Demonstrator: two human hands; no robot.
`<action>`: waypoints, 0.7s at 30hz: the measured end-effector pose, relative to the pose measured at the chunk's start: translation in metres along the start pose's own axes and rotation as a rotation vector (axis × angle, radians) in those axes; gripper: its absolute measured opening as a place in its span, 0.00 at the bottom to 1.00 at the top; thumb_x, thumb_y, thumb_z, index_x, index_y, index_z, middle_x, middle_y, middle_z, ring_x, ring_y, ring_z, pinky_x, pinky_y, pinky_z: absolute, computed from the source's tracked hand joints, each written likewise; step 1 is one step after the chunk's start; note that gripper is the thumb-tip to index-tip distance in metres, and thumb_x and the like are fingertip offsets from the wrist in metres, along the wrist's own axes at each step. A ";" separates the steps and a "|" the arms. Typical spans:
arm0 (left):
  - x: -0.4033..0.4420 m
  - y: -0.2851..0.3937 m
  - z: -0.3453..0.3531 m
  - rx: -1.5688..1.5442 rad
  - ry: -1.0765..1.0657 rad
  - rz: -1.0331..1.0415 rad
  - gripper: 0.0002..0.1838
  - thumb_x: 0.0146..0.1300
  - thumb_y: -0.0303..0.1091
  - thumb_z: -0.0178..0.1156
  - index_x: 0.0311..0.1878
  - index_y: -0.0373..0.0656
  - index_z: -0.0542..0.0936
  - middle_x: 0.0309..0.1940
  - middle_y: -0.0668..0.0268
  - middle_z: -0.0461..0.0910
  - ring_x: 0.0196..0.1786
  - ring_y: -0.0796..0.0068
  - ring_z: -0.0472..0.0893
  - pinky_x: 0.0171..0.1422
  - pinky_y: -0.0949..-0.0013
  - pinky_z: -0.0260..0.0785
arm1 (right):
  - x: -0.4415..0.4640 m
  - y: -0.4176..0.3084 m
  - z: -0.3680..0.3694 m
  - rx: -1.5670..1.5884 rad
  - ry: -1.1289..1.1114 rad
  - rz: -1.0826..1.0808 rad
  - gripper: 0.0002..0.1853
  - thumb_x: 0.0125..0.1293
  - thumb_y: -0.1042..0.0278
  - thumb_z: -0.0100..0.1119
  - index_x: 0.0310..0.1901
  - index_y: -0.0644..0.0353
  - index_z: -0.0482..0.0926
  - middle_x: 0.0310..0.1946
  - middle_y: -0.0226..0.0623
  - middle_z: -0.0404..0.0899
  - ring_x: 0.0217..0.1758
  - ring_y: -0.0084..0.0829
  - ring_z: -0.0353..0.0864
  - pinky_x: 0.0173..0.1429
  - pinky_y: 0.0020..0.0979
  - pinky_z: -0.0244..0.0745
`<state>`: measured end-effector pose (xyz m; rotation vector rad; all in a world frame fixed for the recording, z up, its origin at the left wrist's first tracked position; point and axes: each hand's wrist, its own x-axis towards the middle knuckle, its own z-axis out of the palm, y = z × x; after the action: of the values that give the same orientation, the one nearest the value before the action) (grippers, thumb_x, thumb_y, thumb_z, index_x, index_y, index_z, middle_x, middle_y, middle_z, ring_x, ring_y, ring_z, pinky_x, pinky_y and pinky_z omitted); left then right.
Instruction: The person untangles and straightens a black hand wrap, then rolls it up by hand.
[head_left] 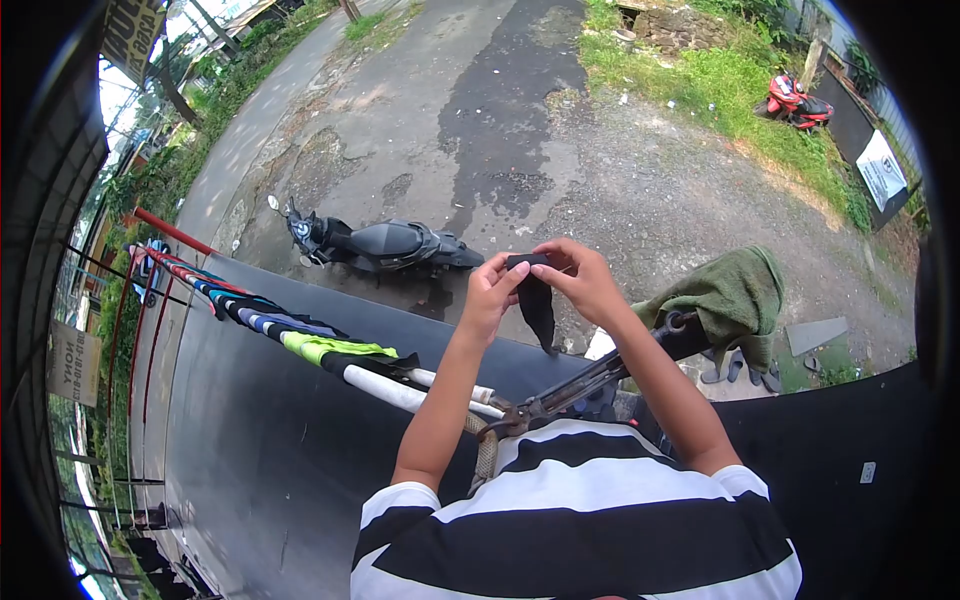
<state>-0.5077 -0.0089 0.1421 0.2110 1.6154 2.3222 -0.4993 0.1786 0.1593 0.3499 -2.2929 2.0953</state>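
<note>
A small black sock [537, 308] hangs between my two hands, its narrow end pointing down. My left hand [489, 293] pinches the upper edge from the left side. On the opposite side, my right hand [580, 283] grips the same edge, with thumb and fingers closed on the cloth. Both hands are raised in front of my chest, close together. Below them runs a rusty metal bar [575, 388], apart from the sock. To the right, a green towel [735, 300] is draped over a dark support.
A long pole with clothes [300, 340] stretches away to the left above a dark sheet surface [270, 430]. Beyond stands a black motorcycle [385, 243] on the paved ground. A red motorcycle [797, 103] is at far right. Footwear [736, 367] lies below the towel.
</note>
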 end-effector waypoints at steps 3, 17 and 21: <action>-0.001 0.001 0.004 -0.020 0.011 0.016 0.14 0.71 0.40 0.63 0.53 0.42 0.78 0.40 0.70 0.83 0.42 0.82 0.84 0.45 0.77 0.77 | 0.001 0.004 -0.002 0.035 -0.022 0.022 0.14 0.67 0.70 0.67 0.52 0.63 0.80 0.41 0.35 0.85 0.44 0.23 0.83 0.51 0.28 0.77; 0.004 -0.007 -0.006 -0.095 0.015 -0.088 0.15 0.71 0.43 0.63 0.51 0.42 0.78 0.38 0.70 0.83 0.35 0.84 0.83 0.39 0.79 0.76 | -0.001 -0.007 -0.002 -0.069 0.018 0.013 0.13 0.69 0.69 0.66 0.51 0.63 0.80 0.41 0.32 0.85 0.45 0.20 0.81 0.50 0.25 0.75; 0.002 -0.002 0.000 -0.089 0.029 0.004 0.14 0.71 0.38 0.65 0.53 0.41 0.78 0.41 0.69 0.84 0.41 0.83 0.84 0.44 0.77 0.77 | 0.002 -0.002 -0.003 0.061 -0.008 0.087 0.13 0.71 0.66 0.64 0.52 0.62 0.80 0.41 0.31 0.84 0.44 0.20 0.80 0.49 0.24 0.74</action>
<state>-0.5089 -0.0071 0.1399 0.1618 1.5219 2.4047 -0.5010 0.1816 0.1617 0.2650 -2.2930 2.2123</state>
